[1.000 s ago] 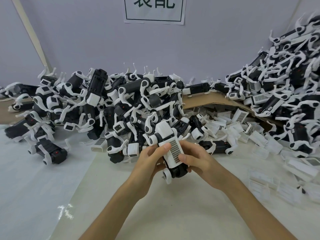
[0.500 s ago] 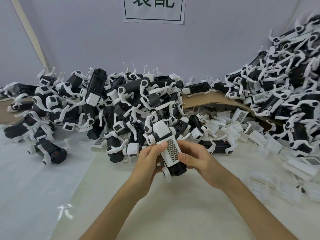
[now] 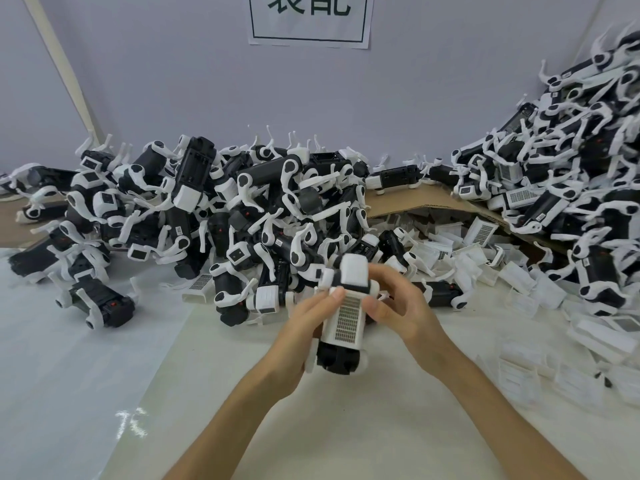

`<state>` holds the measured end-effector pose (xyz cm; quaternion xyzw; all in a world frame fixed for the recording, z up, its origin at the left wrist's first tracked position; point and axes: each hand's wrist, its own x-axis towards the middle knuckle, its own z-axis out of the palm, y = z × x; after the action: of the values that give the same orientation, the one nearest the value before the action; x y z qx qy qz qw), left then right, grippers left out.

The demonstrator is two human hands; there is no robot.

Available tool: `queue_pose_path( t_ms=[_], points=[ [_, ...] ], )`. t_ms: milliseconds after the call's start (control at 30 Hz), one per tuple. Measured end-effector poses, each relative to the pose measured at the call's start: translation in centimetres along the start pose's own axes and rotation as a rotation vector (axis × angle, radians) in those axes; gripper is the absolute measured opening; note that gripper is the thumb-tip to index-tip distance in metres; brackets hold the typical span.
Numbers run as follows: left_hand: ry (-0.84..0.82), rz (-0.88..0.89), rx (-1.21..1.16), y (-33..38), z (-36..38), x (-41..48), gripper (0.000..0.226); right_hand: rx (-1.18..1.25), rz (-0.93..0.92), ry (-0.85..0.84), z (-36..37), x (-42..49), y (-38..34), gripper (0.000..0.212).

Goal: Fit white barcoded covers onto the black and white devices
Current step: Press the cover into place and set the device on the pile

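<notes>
While the top-centre sign (image 3: 310, 19) shows cropped characters, left hand (image 3: 304, 327) and right hand (image 3: 401, 306) curl fingers round the device (image 3: 337, 358); left thumb presses the barcoded cover (image 3: 346, 322), now turned straighter.

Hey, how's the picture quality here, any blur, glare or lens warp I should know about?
Head view: the right hand and the top of the device are motion-blurred; a small glare patch sits on the table at lower left; the wide lens bends the piles toward the edges.
</notes>
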<state>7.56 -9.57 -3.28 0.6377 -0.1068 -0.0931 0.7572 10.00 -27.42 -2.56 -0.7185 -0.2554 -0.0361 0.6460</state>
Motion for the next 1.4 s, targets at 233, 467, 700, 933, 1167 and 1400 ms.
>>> queue_pose_path(
  t_ms=[233,467,700,933,1167,1400],
  points=[
    [-0.015,0.067,0.097,0.0,0.2,0.3,0.043,-0.002,0.042,-0.032,-1.0,0.1,-0.2,0.033],
    [-0.140,0.130,0.175,0.3,-0.6,0.3,0.045,0.069,0.045,-0.015,-1.9,0.1,-0.2,0.040],
    [-0.033,0.306,0.424,-0.6,-0.6,0.5,0.045,-0.047,0.006,0.013,-2.5,0.1,0.4,0.043],
    [0.019,0.445,0.624,-1.2,-0.1,0.4,0.051,-0.288,-0.010,-0.046,-3.0,0.3,0.5,0.027],
    [0.087,0.470,0.704,-2.2,-0.6,1.0,0.053,-0.273,-0.085,0.025,-1.9,0.0,0.9,0.039],
    [0.030,0.452,0.680,-2.0,-0.5,1.0,0.039,-0.260,-0.159,0.128,-0.7,-0.4,0.9,0.031]
  ],
)
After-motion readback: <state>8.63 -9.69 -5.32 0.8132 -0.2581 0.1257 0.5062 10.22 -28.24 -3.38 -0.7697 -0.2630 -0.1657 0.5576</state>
